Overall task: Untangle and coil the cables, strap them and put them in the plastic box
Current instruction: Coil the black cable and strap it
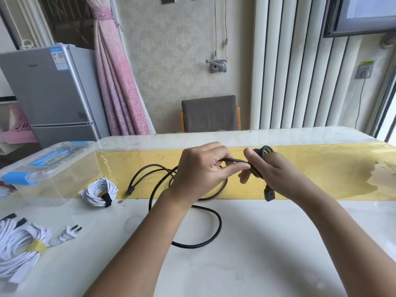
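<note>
About a third done, by my reckoning. A small round coil of thin white cable (99, 190) lies already bound with a black strap (106, 199) near the bench's left edge, just beside the clear plastic box with blue latches (47, 168). A bigger bundle of white cable (15, 243) sits at the near left corner with a yellow band (38, 246) round it.

The thick black cable (216, 230) is only partly wound. The right hand (270, 170) grips a few tight turns above the bench's middle, with one connector (269, 195) dangling below. The left hand (199, 168) pinches the strand feeding into them. Most of its length sprawls in loose loops over the pale bench (257, 264).

Left to do: finish winding, strap it, and box all three. The lid looks shut.
</note>
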`<state>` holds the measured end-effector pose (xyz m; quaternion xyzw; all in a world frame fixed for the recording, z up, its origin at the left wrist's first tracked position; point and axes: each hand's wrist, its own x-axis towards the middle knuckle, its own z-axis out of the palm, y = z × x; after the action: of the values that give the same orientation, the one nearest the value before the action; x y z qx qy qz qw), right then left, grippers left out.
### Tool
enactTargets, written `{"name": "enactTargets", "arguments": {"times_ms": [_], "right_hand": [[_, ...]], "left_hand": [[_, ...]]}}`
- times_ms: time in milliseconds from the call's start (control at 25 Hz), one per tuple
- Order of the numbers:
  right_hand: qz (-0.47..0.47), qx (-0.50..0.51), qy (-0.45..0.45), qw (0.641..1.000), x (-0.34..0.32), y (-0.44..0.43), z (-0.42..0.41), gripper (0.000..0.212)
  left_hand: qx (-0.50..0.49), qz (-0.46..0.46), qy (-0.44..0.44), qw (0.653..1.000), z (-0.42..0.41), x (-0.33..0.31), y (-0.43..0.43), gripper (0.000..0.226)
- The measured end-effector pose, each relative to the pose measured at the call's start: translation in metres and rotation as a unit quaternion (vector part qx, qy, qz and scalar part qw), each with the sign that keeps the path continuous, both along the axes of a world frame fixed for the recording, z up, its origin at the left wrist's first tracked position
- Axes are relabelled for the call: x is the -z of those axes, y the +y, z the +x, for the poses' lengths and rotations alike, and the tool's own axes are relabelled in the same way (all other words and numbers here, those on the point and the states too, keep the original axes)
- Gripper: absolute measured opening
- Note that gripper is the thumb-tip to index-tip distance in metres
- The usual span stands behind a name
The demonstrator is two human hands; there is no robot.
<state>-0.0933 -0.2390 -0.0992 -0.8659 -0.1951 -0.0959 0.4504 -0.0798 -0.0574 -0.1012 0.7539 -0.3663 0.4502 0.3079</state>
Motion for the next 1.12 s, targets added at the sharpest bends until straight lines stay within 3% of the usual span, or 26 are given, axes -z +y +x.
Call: {"name": "enactTargets", "arguments": {"times_ms": [120, 320, 440, 560, 640, 680, 880, 1040, 1080, 1120], "right_hand": [[0.073, -0.102, 0.077, 0.989, 0.000, 0.005, -0.004, 0.064], [0.096, -0.310, 0.210, 0.922, 0.012, 0.015, -0.004, 0.025], [0.163, -0.448, 0.289, 0.830, 0.012, 0.011, -0.004, 0.021], [0.268, -0.565, 0.300, 0.720, 0.011, 0.009, -0.004, 0.020], [0.350, -0.598, 0.304, 0.653, 0.008, 0.010, -0.007, 0.019], [0.383, -0.596, 0.304, 0.637, 0.008, 0.009, -0.006, 0.020], [0.493, -0.520, 0.293, 0.633, 0.001, 0.002, 0.002, 0.033], [0.577, -0.506, 0.291, 0.571, -0.004, -0.011, 0.012, 0.042], [0.596, -0.486, 0.281, 0.573, -0.006, -0.012, 0.013, 0.043], [0.612, -0.433, 0.248, 0.614, -0.008, -0.014, 0.012, 0.043]], "left_hand": [[-0.005, -0.038, 0.023, 0.999, 0.001, -0.009, 0.012, 0.041], [-0.022, -0.065, 0.080, 0.994, 0.013, -0.006, 0.030, 0.056], [-0.012, -0.102, 0.125, 0.987, 0.020, -0.001, 0.037, 0.060], [-0.003, -0.132, 0.163, 0.978, 0.024, 0.004, 0.040, 0.059], [-0.013, -0.122, 0.199, 0.972, 0.028, 0.009, 0.039, 0.056], [-0.018, -0.108, 0.227, 0.968, 0.030, 0.012, 0.037, 0.053], [-0.031, -0.029, 0.331, 0.943, 0.033, 0.030, 0.019, 0.048], [-0.014, 0.032, 0.367, 0.929, 0.019, 0.037, -0.008, 0.049], [-0.004, 0.042, 0.371, 0.928, 0.016, 0.037, -0.013, 0.048], [0.005, 0.053, 0.367, 0.929, 0.011, 0.037, -0.018, 0.047]]}}
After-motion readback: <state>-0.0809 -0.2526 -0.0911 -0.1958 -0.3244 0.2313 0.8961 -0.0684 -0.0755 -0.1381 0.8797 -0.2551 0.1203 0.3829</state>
